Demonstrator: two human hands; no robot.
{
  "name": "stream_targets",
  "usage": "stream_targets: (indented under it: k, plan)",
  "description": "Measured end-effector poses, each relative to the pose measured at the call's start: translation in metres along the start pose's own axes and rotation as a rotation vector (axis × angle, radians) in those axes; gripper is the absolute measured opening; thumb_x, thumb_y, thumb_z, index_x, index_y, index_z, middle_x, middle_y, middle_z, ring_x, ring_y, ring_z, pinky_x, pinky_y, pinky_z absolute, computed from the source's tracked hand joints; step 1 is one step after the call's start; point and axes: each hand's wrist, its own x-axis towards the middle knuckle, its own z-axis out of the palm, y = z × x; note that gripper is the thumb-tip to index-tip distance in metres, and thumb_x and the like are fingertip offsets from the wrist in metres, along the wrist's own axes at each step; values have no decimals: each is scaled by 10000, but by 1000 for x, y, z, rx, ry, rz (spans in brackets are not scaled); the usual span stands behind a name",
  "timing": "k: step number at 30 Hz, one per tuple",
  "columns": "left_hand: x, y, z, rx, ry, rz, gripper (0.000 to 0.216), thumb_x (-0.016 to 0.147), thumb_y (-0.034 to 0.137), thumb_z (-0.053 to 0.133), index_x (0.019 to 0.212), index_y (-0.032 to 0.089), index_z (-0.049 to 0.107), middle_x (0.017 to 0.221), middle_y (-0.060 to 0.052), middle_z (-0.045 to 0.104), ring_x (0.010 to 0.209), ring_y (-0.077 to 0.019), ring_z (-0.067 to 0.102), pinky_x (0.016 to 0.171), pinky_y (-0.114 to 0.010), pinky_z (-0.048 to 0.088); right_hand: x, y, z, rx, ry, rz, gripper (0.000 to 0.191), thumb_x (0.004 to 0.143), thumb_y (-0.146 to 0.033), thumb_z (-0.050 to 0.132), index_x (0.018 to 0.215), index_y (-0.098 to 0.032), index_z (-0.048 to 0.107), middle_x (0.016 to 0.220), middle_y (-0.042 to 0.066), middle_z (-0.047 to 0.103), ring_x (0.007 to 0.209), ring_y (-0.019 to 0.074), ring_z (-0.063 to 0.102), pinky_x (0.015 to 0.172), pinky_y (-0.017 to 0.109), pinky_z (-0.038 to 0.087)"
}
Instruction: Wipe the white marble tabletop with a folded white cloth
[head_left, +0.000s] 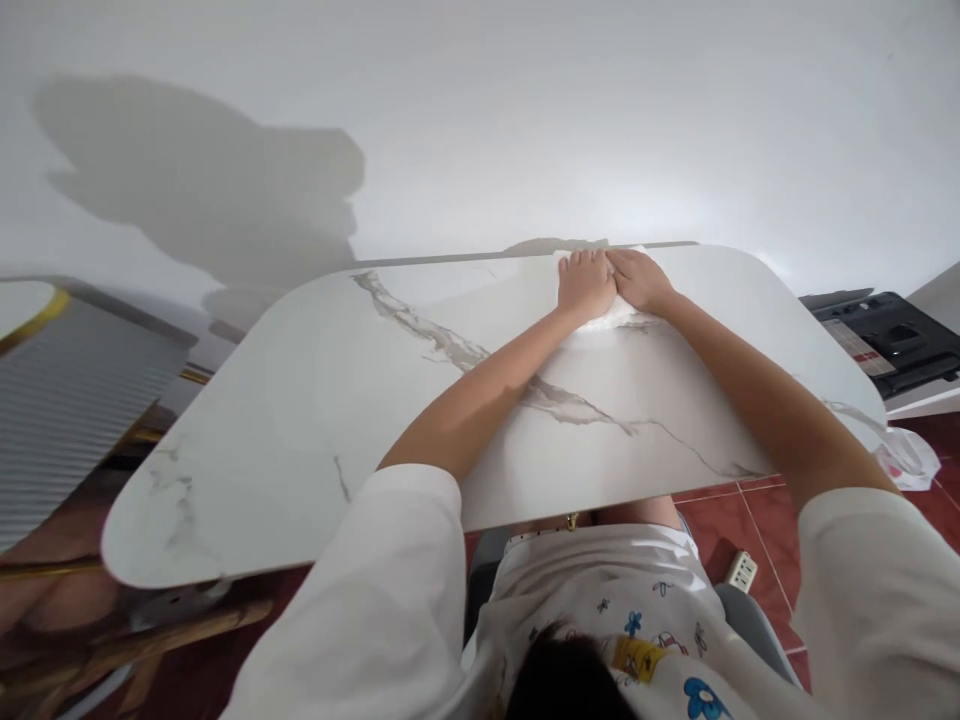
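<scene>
Left hand (586,285), right hand (637,280) side by side, touching, palms flat, fingers uncurled, pressing white cloth (616,316) against far edge of worktop (300,420). Wall just beyond. Bare marble to left and near side. Black device (892,340) past right edge.

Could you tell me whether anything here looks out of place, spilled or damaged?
Nothing on the marble table looks spilled or damaged; the left hand and right hand press a white cloth at its far edge. Only the floor is untidy: a power strip lies loose, and a crumpled plastic bag sits by the table's right corner.
</scene>
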Motion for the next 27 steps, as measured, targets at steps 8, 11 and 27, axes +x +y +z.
stream_targets:
  k: [8,11,27]
  plan:
    - [50,-24,13,-5,21,4,393,939,238,312,1287,199,492,1301,-114,545,1254,-281,425,1081,-457,272,47,22,14,-19,-7,32,443,942,-258,235,1247,-171,544,1280,113,607,1145,290,534,954,441,394]
    - [61,-29,16,-21,18,14,385,939,242,308,1266,220,512,1290,-103,555,1240,-279,439,1067,-455,286,54,27,19,-30,0,52,452,935,-234,225,1251,-161,540,1282,119,608,1138,295,544,951,444,391]
    - [1,-10,-1,49,42,25,445,916,201,318,1338,173,455,1315,-118,541,1266,-270,415,1076,-425,278,7,-6,8,-35,44,-1,451,905,-179,283,1288,-88,502,1311,165,583,1176,285,531,985,438,381]
